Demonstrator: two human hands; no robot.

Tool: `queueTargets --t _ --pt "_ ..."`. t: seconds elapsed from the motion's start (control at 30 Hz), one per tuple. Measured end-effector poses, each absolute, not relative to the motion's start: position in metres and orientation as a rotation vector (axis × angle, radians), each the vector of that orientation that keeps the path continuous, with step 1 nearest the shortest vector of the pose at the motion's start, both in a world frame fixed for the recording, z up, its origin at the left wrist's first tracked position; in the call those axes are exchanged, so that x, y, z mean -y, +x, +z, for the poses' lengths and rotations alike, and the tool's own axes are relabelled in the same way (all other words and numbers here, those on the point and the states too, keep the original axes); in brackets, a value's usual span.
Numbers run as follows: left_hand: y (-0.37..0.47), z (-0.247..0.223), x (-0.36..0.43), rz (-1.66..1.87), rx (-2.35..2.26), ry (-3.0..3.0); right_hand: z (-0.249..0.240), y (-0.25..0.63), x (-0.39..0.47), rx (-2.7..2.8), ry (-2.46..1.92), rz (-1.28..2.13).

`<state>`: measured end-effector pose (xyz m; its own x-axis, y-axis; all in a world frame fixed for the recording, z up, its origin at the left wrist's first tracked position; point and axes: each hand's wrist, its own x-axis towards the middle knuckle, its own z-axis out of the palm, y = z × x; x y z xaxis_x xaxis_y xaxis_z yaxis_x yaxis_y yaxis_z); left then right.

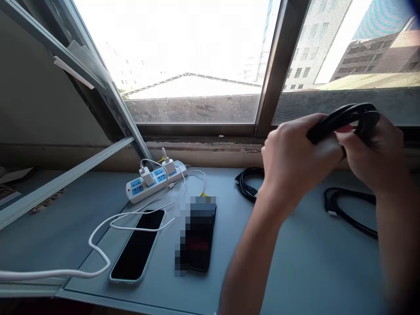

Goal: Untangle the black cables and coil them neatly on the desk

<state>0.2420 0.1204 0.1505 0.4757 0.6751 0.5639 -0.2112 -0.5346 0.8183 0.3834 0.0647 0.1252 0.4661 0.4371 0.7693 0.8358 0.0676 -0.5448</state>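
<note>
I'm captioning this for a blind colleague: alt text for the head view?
A person's left hand and right hand hold a coiled black cable before a window. On the grey-blue desk lie two more black cables, a phone, a partly pixelated dark device, and a power strip with white chargers.

No text, label, brand, number or sign can be read. The white plastic power strip with blue sockets (pixel 155 180) shows no legible marking, and part of the black rectangular phone (pixel 200 238) is pixelated, hiding its surface.
</note>
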Motion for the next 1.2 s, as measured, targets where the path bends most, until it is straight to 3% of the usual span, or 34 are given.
queueTargets --t 0.27,0.5,0.6,0.93,1.07,1.2 --pt "0.242 0.147 -0.150 1.363 -0.396 1.667 0.126 0.366 -0.062 1.226 -1.712 -0.314" --pt "0.235 0.150 -0.162 1.311 -0.452 1.587 0.141 0.355 -0.049 1.382 -1.986 -0.314" --pt "0.230 0.154 -0.162 1.253 -0.512 1.584 0.144 0.354 -0.044 1.438 -1.893 -0.193" --pt "0.228 0.145 -0.165 0.777 -0.918 1.828 0.150 0.369 -0.035 1.257 -1.699 -0.005" --pt "0.244 0.117 -0.184 0.418 -1.134 1.946 0.129 0.399 -0.058 1.254 -1.899 0.282" --pt "0.259 0.091 -0.201 0.360 -1.248 1.925 0.098 0.426 -0.084 1.215 -2.103 0.672"
